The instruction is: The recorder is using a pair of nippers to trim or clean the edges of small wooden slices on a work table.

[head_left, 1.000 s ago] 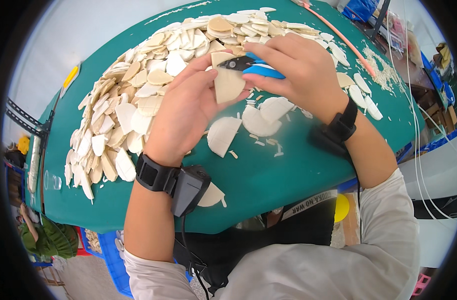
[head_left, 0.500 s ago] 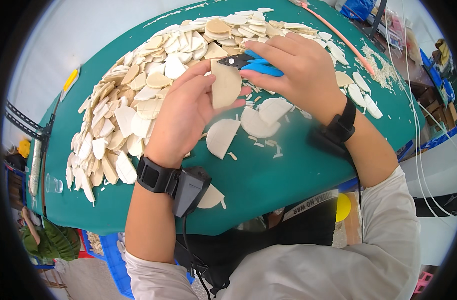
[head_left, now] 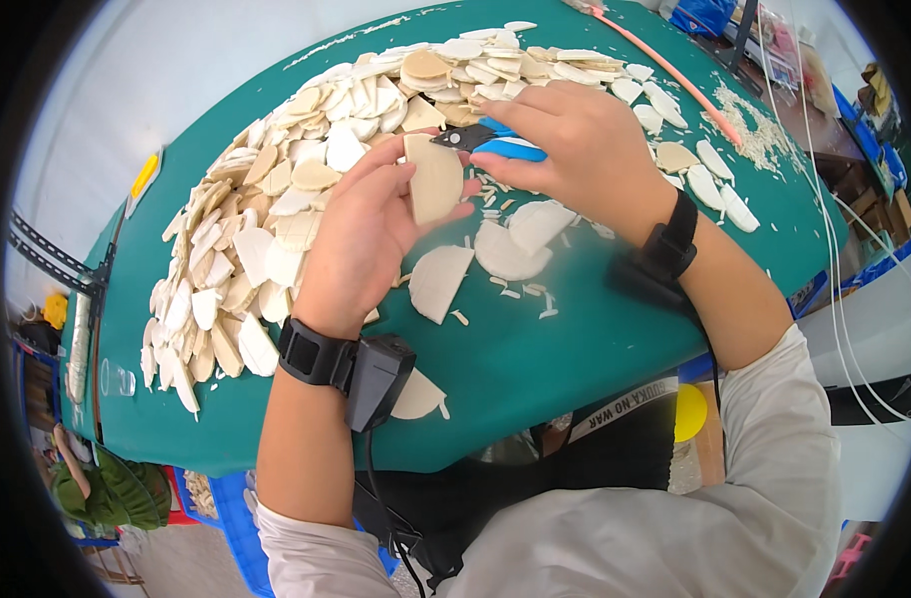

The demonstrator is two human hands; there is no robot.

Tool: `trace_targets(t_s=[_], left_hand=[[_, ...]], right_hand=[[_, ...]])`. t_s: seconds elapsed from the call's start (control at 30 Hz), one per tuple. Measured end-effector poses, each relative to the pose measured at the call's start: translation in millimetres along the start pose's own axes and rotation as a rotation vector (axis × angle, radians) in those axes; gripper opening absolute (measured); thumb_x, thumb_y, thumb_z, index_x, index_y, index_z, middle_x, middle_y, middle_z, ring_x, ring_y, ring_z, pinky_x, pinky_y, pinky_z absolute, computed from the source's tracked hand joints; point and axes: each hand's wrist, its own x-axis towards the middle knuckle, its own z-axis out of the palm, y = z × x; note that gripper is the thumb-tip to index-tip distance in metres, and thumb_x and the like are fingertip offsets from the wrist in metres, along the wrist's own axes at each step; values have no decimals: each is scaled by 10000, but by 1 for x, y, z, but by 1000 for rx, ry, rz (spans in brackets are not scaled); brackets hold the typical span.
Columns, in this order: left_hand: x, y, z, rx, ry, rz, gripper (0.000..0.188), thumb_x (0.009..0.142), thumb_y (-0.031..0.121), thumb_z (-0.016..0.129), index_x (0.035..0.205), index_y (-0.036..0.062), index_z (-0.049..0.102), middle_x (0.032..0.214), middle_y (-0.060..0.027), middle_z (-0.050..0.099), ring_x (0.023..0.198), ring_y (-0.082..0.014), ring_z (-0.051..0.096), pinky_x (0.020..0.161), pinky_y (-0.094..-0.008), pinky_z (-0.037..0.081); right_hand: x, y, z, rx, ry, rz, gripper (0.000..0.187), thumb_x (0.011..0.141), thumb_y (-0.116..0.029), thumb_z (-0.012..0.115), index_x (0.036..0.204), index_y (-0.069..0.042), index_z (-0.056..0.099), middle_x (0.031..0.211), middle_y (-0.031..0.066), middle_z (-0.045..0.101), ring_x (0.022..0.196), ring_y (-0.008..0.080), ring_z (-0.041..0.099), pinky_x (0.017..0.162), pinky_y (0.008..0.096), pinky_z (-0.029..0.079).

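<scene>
Gripping cutters [head_left: 513, 149] in right hand [head_left: 597, 145], half-disc [head_left: 434, 181] in left hand [head_left: 364, 221], pile [head_left: 278, 181] beyond, scraps [head_left: 548, 307] nearby

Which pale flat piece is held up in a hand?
The beige half-round piece in the left hand, beside the blue-handled nippers; the other pieces on the green table lie unheld.

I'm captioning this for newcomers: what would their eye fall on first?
Probably the big heap of pale, flat pieces sprawling over the far and left parts of the green table. Next, the blue-handled cutters in the right hand, their tip at a half-round piece held in the left hand. The long orange-pink stick stands out too, at the table's far right.
</scene>
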Motion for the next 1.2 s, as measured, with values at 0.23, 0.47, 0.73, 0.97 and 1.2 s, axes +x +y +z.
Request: trace_targets(t_s=[0.23, 0.47, 0.73, 0.97, 1.2], left_hand=[[-1, 4, 1, 7, 37, 28, 409, 1042, 82, 335, 1397, -85, 451, 1287, -232, 599, 1184, -384, 644, 1025, -491, 531], [0, 3, -1, -2, 32, 24, 403, 1045, 82, 331, 1388, -94, 448, 1292, -240, 589, 1170, -392, 649, 1028, -489, 531], [-2, 5, -1, -9, 62, 52, 392, 1046, 81, 328, 1372, -97, 452, 1292, -246, 584, 1153, -393, 651, 1018, -492, 539], [-2, 6, 0, -15, 61, 59, 389, 1036, 75, 335, 1363, -93, 461, 1303, -254, 591, 1147, -384, 647, 997, -472, 543], [-1, 4, 2, -53, 93, 57, 388, 1034, 74, 340, 1368, -75, 471, 1306, -233, 599, 1145, -335, 638, 1014, -456, 527]], right_hand=[[5, 9, 6, -11, 95, -145, 420, 833, -445, 760, 1090, -114, 722, 870, 13, 688, 823, 214, 663, 679, 337, 524], [1, 6, 3, 3, -63, -56, 404, 848, -400, 752, 1105, -92, 700, 915, 31, 686, 856, 223, 664, 724, 352, 526], [0, 2, 0, 8, -110, -86, 427, 830, -393, 768, 1109, -83, 673, 881, 34, 645, 868, 228, 643, 780, 374, 512], [1, 1, -1, -4, -51, -156, 415, 830, -404, 771, 1068, -82, 662, 884, 32, 626, 891, 217, 624, 778, 357, 476], [2, 3, -1, -5, -57, -167, 361, 811, -399, 784, 960, -91, 670, 820, 35, 608, 810, 239, 634, 707, 372, 493]])
